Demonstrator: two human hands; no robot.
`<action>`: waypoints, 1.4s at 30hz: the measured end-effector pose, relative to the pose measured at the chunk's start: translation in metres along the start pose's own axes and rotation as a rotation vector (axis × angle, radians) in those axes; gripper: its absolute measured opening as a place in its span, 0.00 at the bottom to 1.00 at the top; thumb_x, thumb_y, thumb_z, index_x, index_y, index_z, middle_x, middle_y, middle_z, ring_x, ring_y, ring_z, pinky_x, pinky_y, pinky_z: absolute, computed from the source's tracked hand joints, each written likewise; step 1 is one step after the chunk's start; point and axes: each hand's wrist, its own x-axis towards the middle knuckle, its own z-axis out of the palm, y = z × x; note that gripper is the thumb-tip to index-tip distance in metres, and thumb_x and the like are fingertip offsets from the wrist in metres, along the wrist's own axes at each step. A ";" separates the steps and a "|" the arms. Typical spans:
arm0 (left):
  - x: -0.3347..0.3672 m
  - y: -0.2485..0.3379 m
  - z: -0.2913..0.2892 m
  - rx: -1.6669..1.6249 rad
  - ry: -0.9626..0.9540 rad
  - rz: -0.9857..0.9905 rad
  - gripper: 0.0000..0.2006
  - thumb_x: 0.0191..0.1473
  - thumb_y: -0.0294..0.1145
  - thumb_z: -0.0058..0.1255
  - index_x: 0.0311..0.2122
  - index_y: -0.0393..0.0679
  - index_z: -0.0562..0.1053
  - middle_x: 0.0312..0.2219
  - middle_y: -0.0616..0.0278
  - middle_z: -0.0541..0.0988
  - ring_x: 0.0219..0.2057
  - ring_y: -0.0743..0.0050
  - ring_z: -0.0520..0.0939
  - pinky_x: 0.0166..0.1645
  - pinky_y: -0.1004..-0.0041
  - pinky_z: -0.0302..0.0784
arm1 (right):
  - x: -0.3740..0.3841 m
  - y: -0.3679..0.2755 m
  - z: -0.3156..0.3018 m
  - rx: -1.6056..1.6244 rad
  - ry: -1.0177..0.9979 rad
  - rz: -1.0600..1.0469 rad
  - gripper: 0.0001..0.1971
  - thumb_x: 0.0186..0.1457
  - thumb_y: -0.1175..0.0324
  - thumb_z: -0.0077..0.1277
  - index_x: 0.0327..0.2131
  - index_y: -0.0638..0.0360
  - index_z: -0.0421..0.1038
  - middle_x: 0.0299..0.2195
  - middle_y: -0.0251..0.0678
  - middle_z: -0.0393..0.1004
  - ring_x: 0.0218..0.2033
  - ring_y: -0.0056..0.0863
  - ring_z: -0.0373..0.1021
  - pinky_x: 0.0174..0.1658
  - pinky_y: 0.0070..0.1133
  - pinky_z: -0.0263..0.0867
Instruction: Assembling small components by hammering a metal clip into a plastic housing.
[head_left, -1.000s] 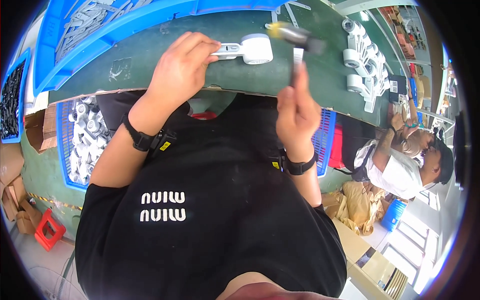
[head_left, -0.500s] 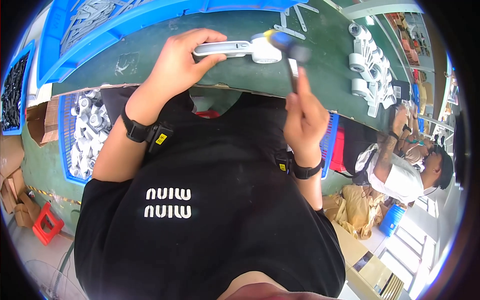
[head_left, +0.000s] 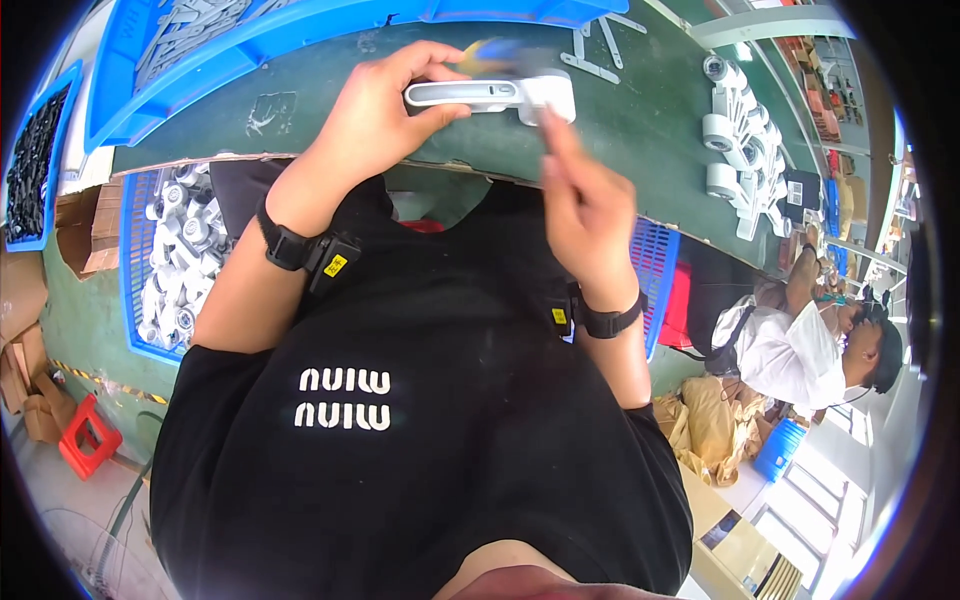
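My left hand [head_left: 375,110] grips the end of a white-and-grey plastic part [head_left: 455,94], which has a long handle with a slot and a thick round head at its right end. The part lies level over the green table. My right hand [head_left: 593,215] is closed around a hammer [head_left: 490,56], whose yellow-and-blue head is smeared by motion just above the middle of the part. The hammer's handle is blurred across the part's white head, so I cannot tell whether they touch.
A blue tray of grey strips [head_left: 190,35] stands at the back left, and several loose strips [head_left: 592,67] lie beyond the part. White assembled pieces [head_left: 745,150] are piled to the right. Below the table edge, a blue crate [head_left: 130,270] holds white parts. A co-worker [head_left: 790,345] sits at right.
The hammer has swung left, from beyond the part's round head to above its handle. My right hand has moved left with it; my left hand and the part have shifted slightly right.
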 end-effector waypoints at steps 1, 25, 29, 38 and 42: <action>0.000 0.000 -0.001 0.023 0.001 -0.005 0.23 0.54 0.26 0.74 0.53 0.41 0.78 0.40 0.61 0.89 0.43 0.72 0.89 0.50 0.72 0.81 | 0.003 0.004 0.000 -0.178 -0.149 0.020 0.24 0.67 0.76 0.55 0.66 0.55 0.75 0.24 0.44 0.73 0.21 0.26 0.67 0.32 0.21 0.68; 0.049 0.063 0.012 0.406 -0.056 0.386 0.19 0.50 0.28 0.70 0.47 0.42 0.78 0.38 0.56 0.80 0.42 0.49 0.84 0.45 0.57 0.82 | -0.004 0.082 -0.032 0.609 -0.012 0.261 0.25 0.77 0.70 0.46 0.73 0.59 0.64 0.25 0.27 0.69 0.21 0.13 0.61 0.25 0.14 0.60; 0.050 0.065 0.039 0.569 -0.137 0.328 0.15 0.52 0.34 0.69 0.43 0.42 0.78 0.38 0.55 0.77 0.44 0.48 0.83 0.47 0.55 0.81 | -0.011 0.084 -0.037 0.676 -0.006 0.226 0.26 0.77 0.70 0.44 0.74 0.59 0.61 0.26 0.28 0.70 0.22 0.13 0.60 0.25 0.14 0.60; 0.183 0.062 -0.070 1.070 -0.097 0.068 0.09 0.64 0.35 0.56 0.40 0.42 0.81 0.37 0.45 0.86 0.42 0.39 0.86 0.46 0.49 0.83 | -0.015 0.087 -0.033 0.624 0.025 0.149 0.26 0.77 0.68 0.46 0.74 0.54 0.62 0.26 0.28 0.71 0.22 0.13 0.62 0.25 0.14 0.61; 0.203 0.001 -0.080 0.995 -0.368 -0.029 0.09 0.59 0.33 0.64 0.42 0.42 0.82 0.40 0.47 0.87 0.45 0.45 0.87 0.48 0.53 0.83 | -0.012 0.088 -0.031 0.646 0.025 0.172 0.25 0.78 0.65 0.45 0.74 0.54 0.62 0.27 0.28 0.72 0.22 0.12 0.62 0.25 0.13 0.62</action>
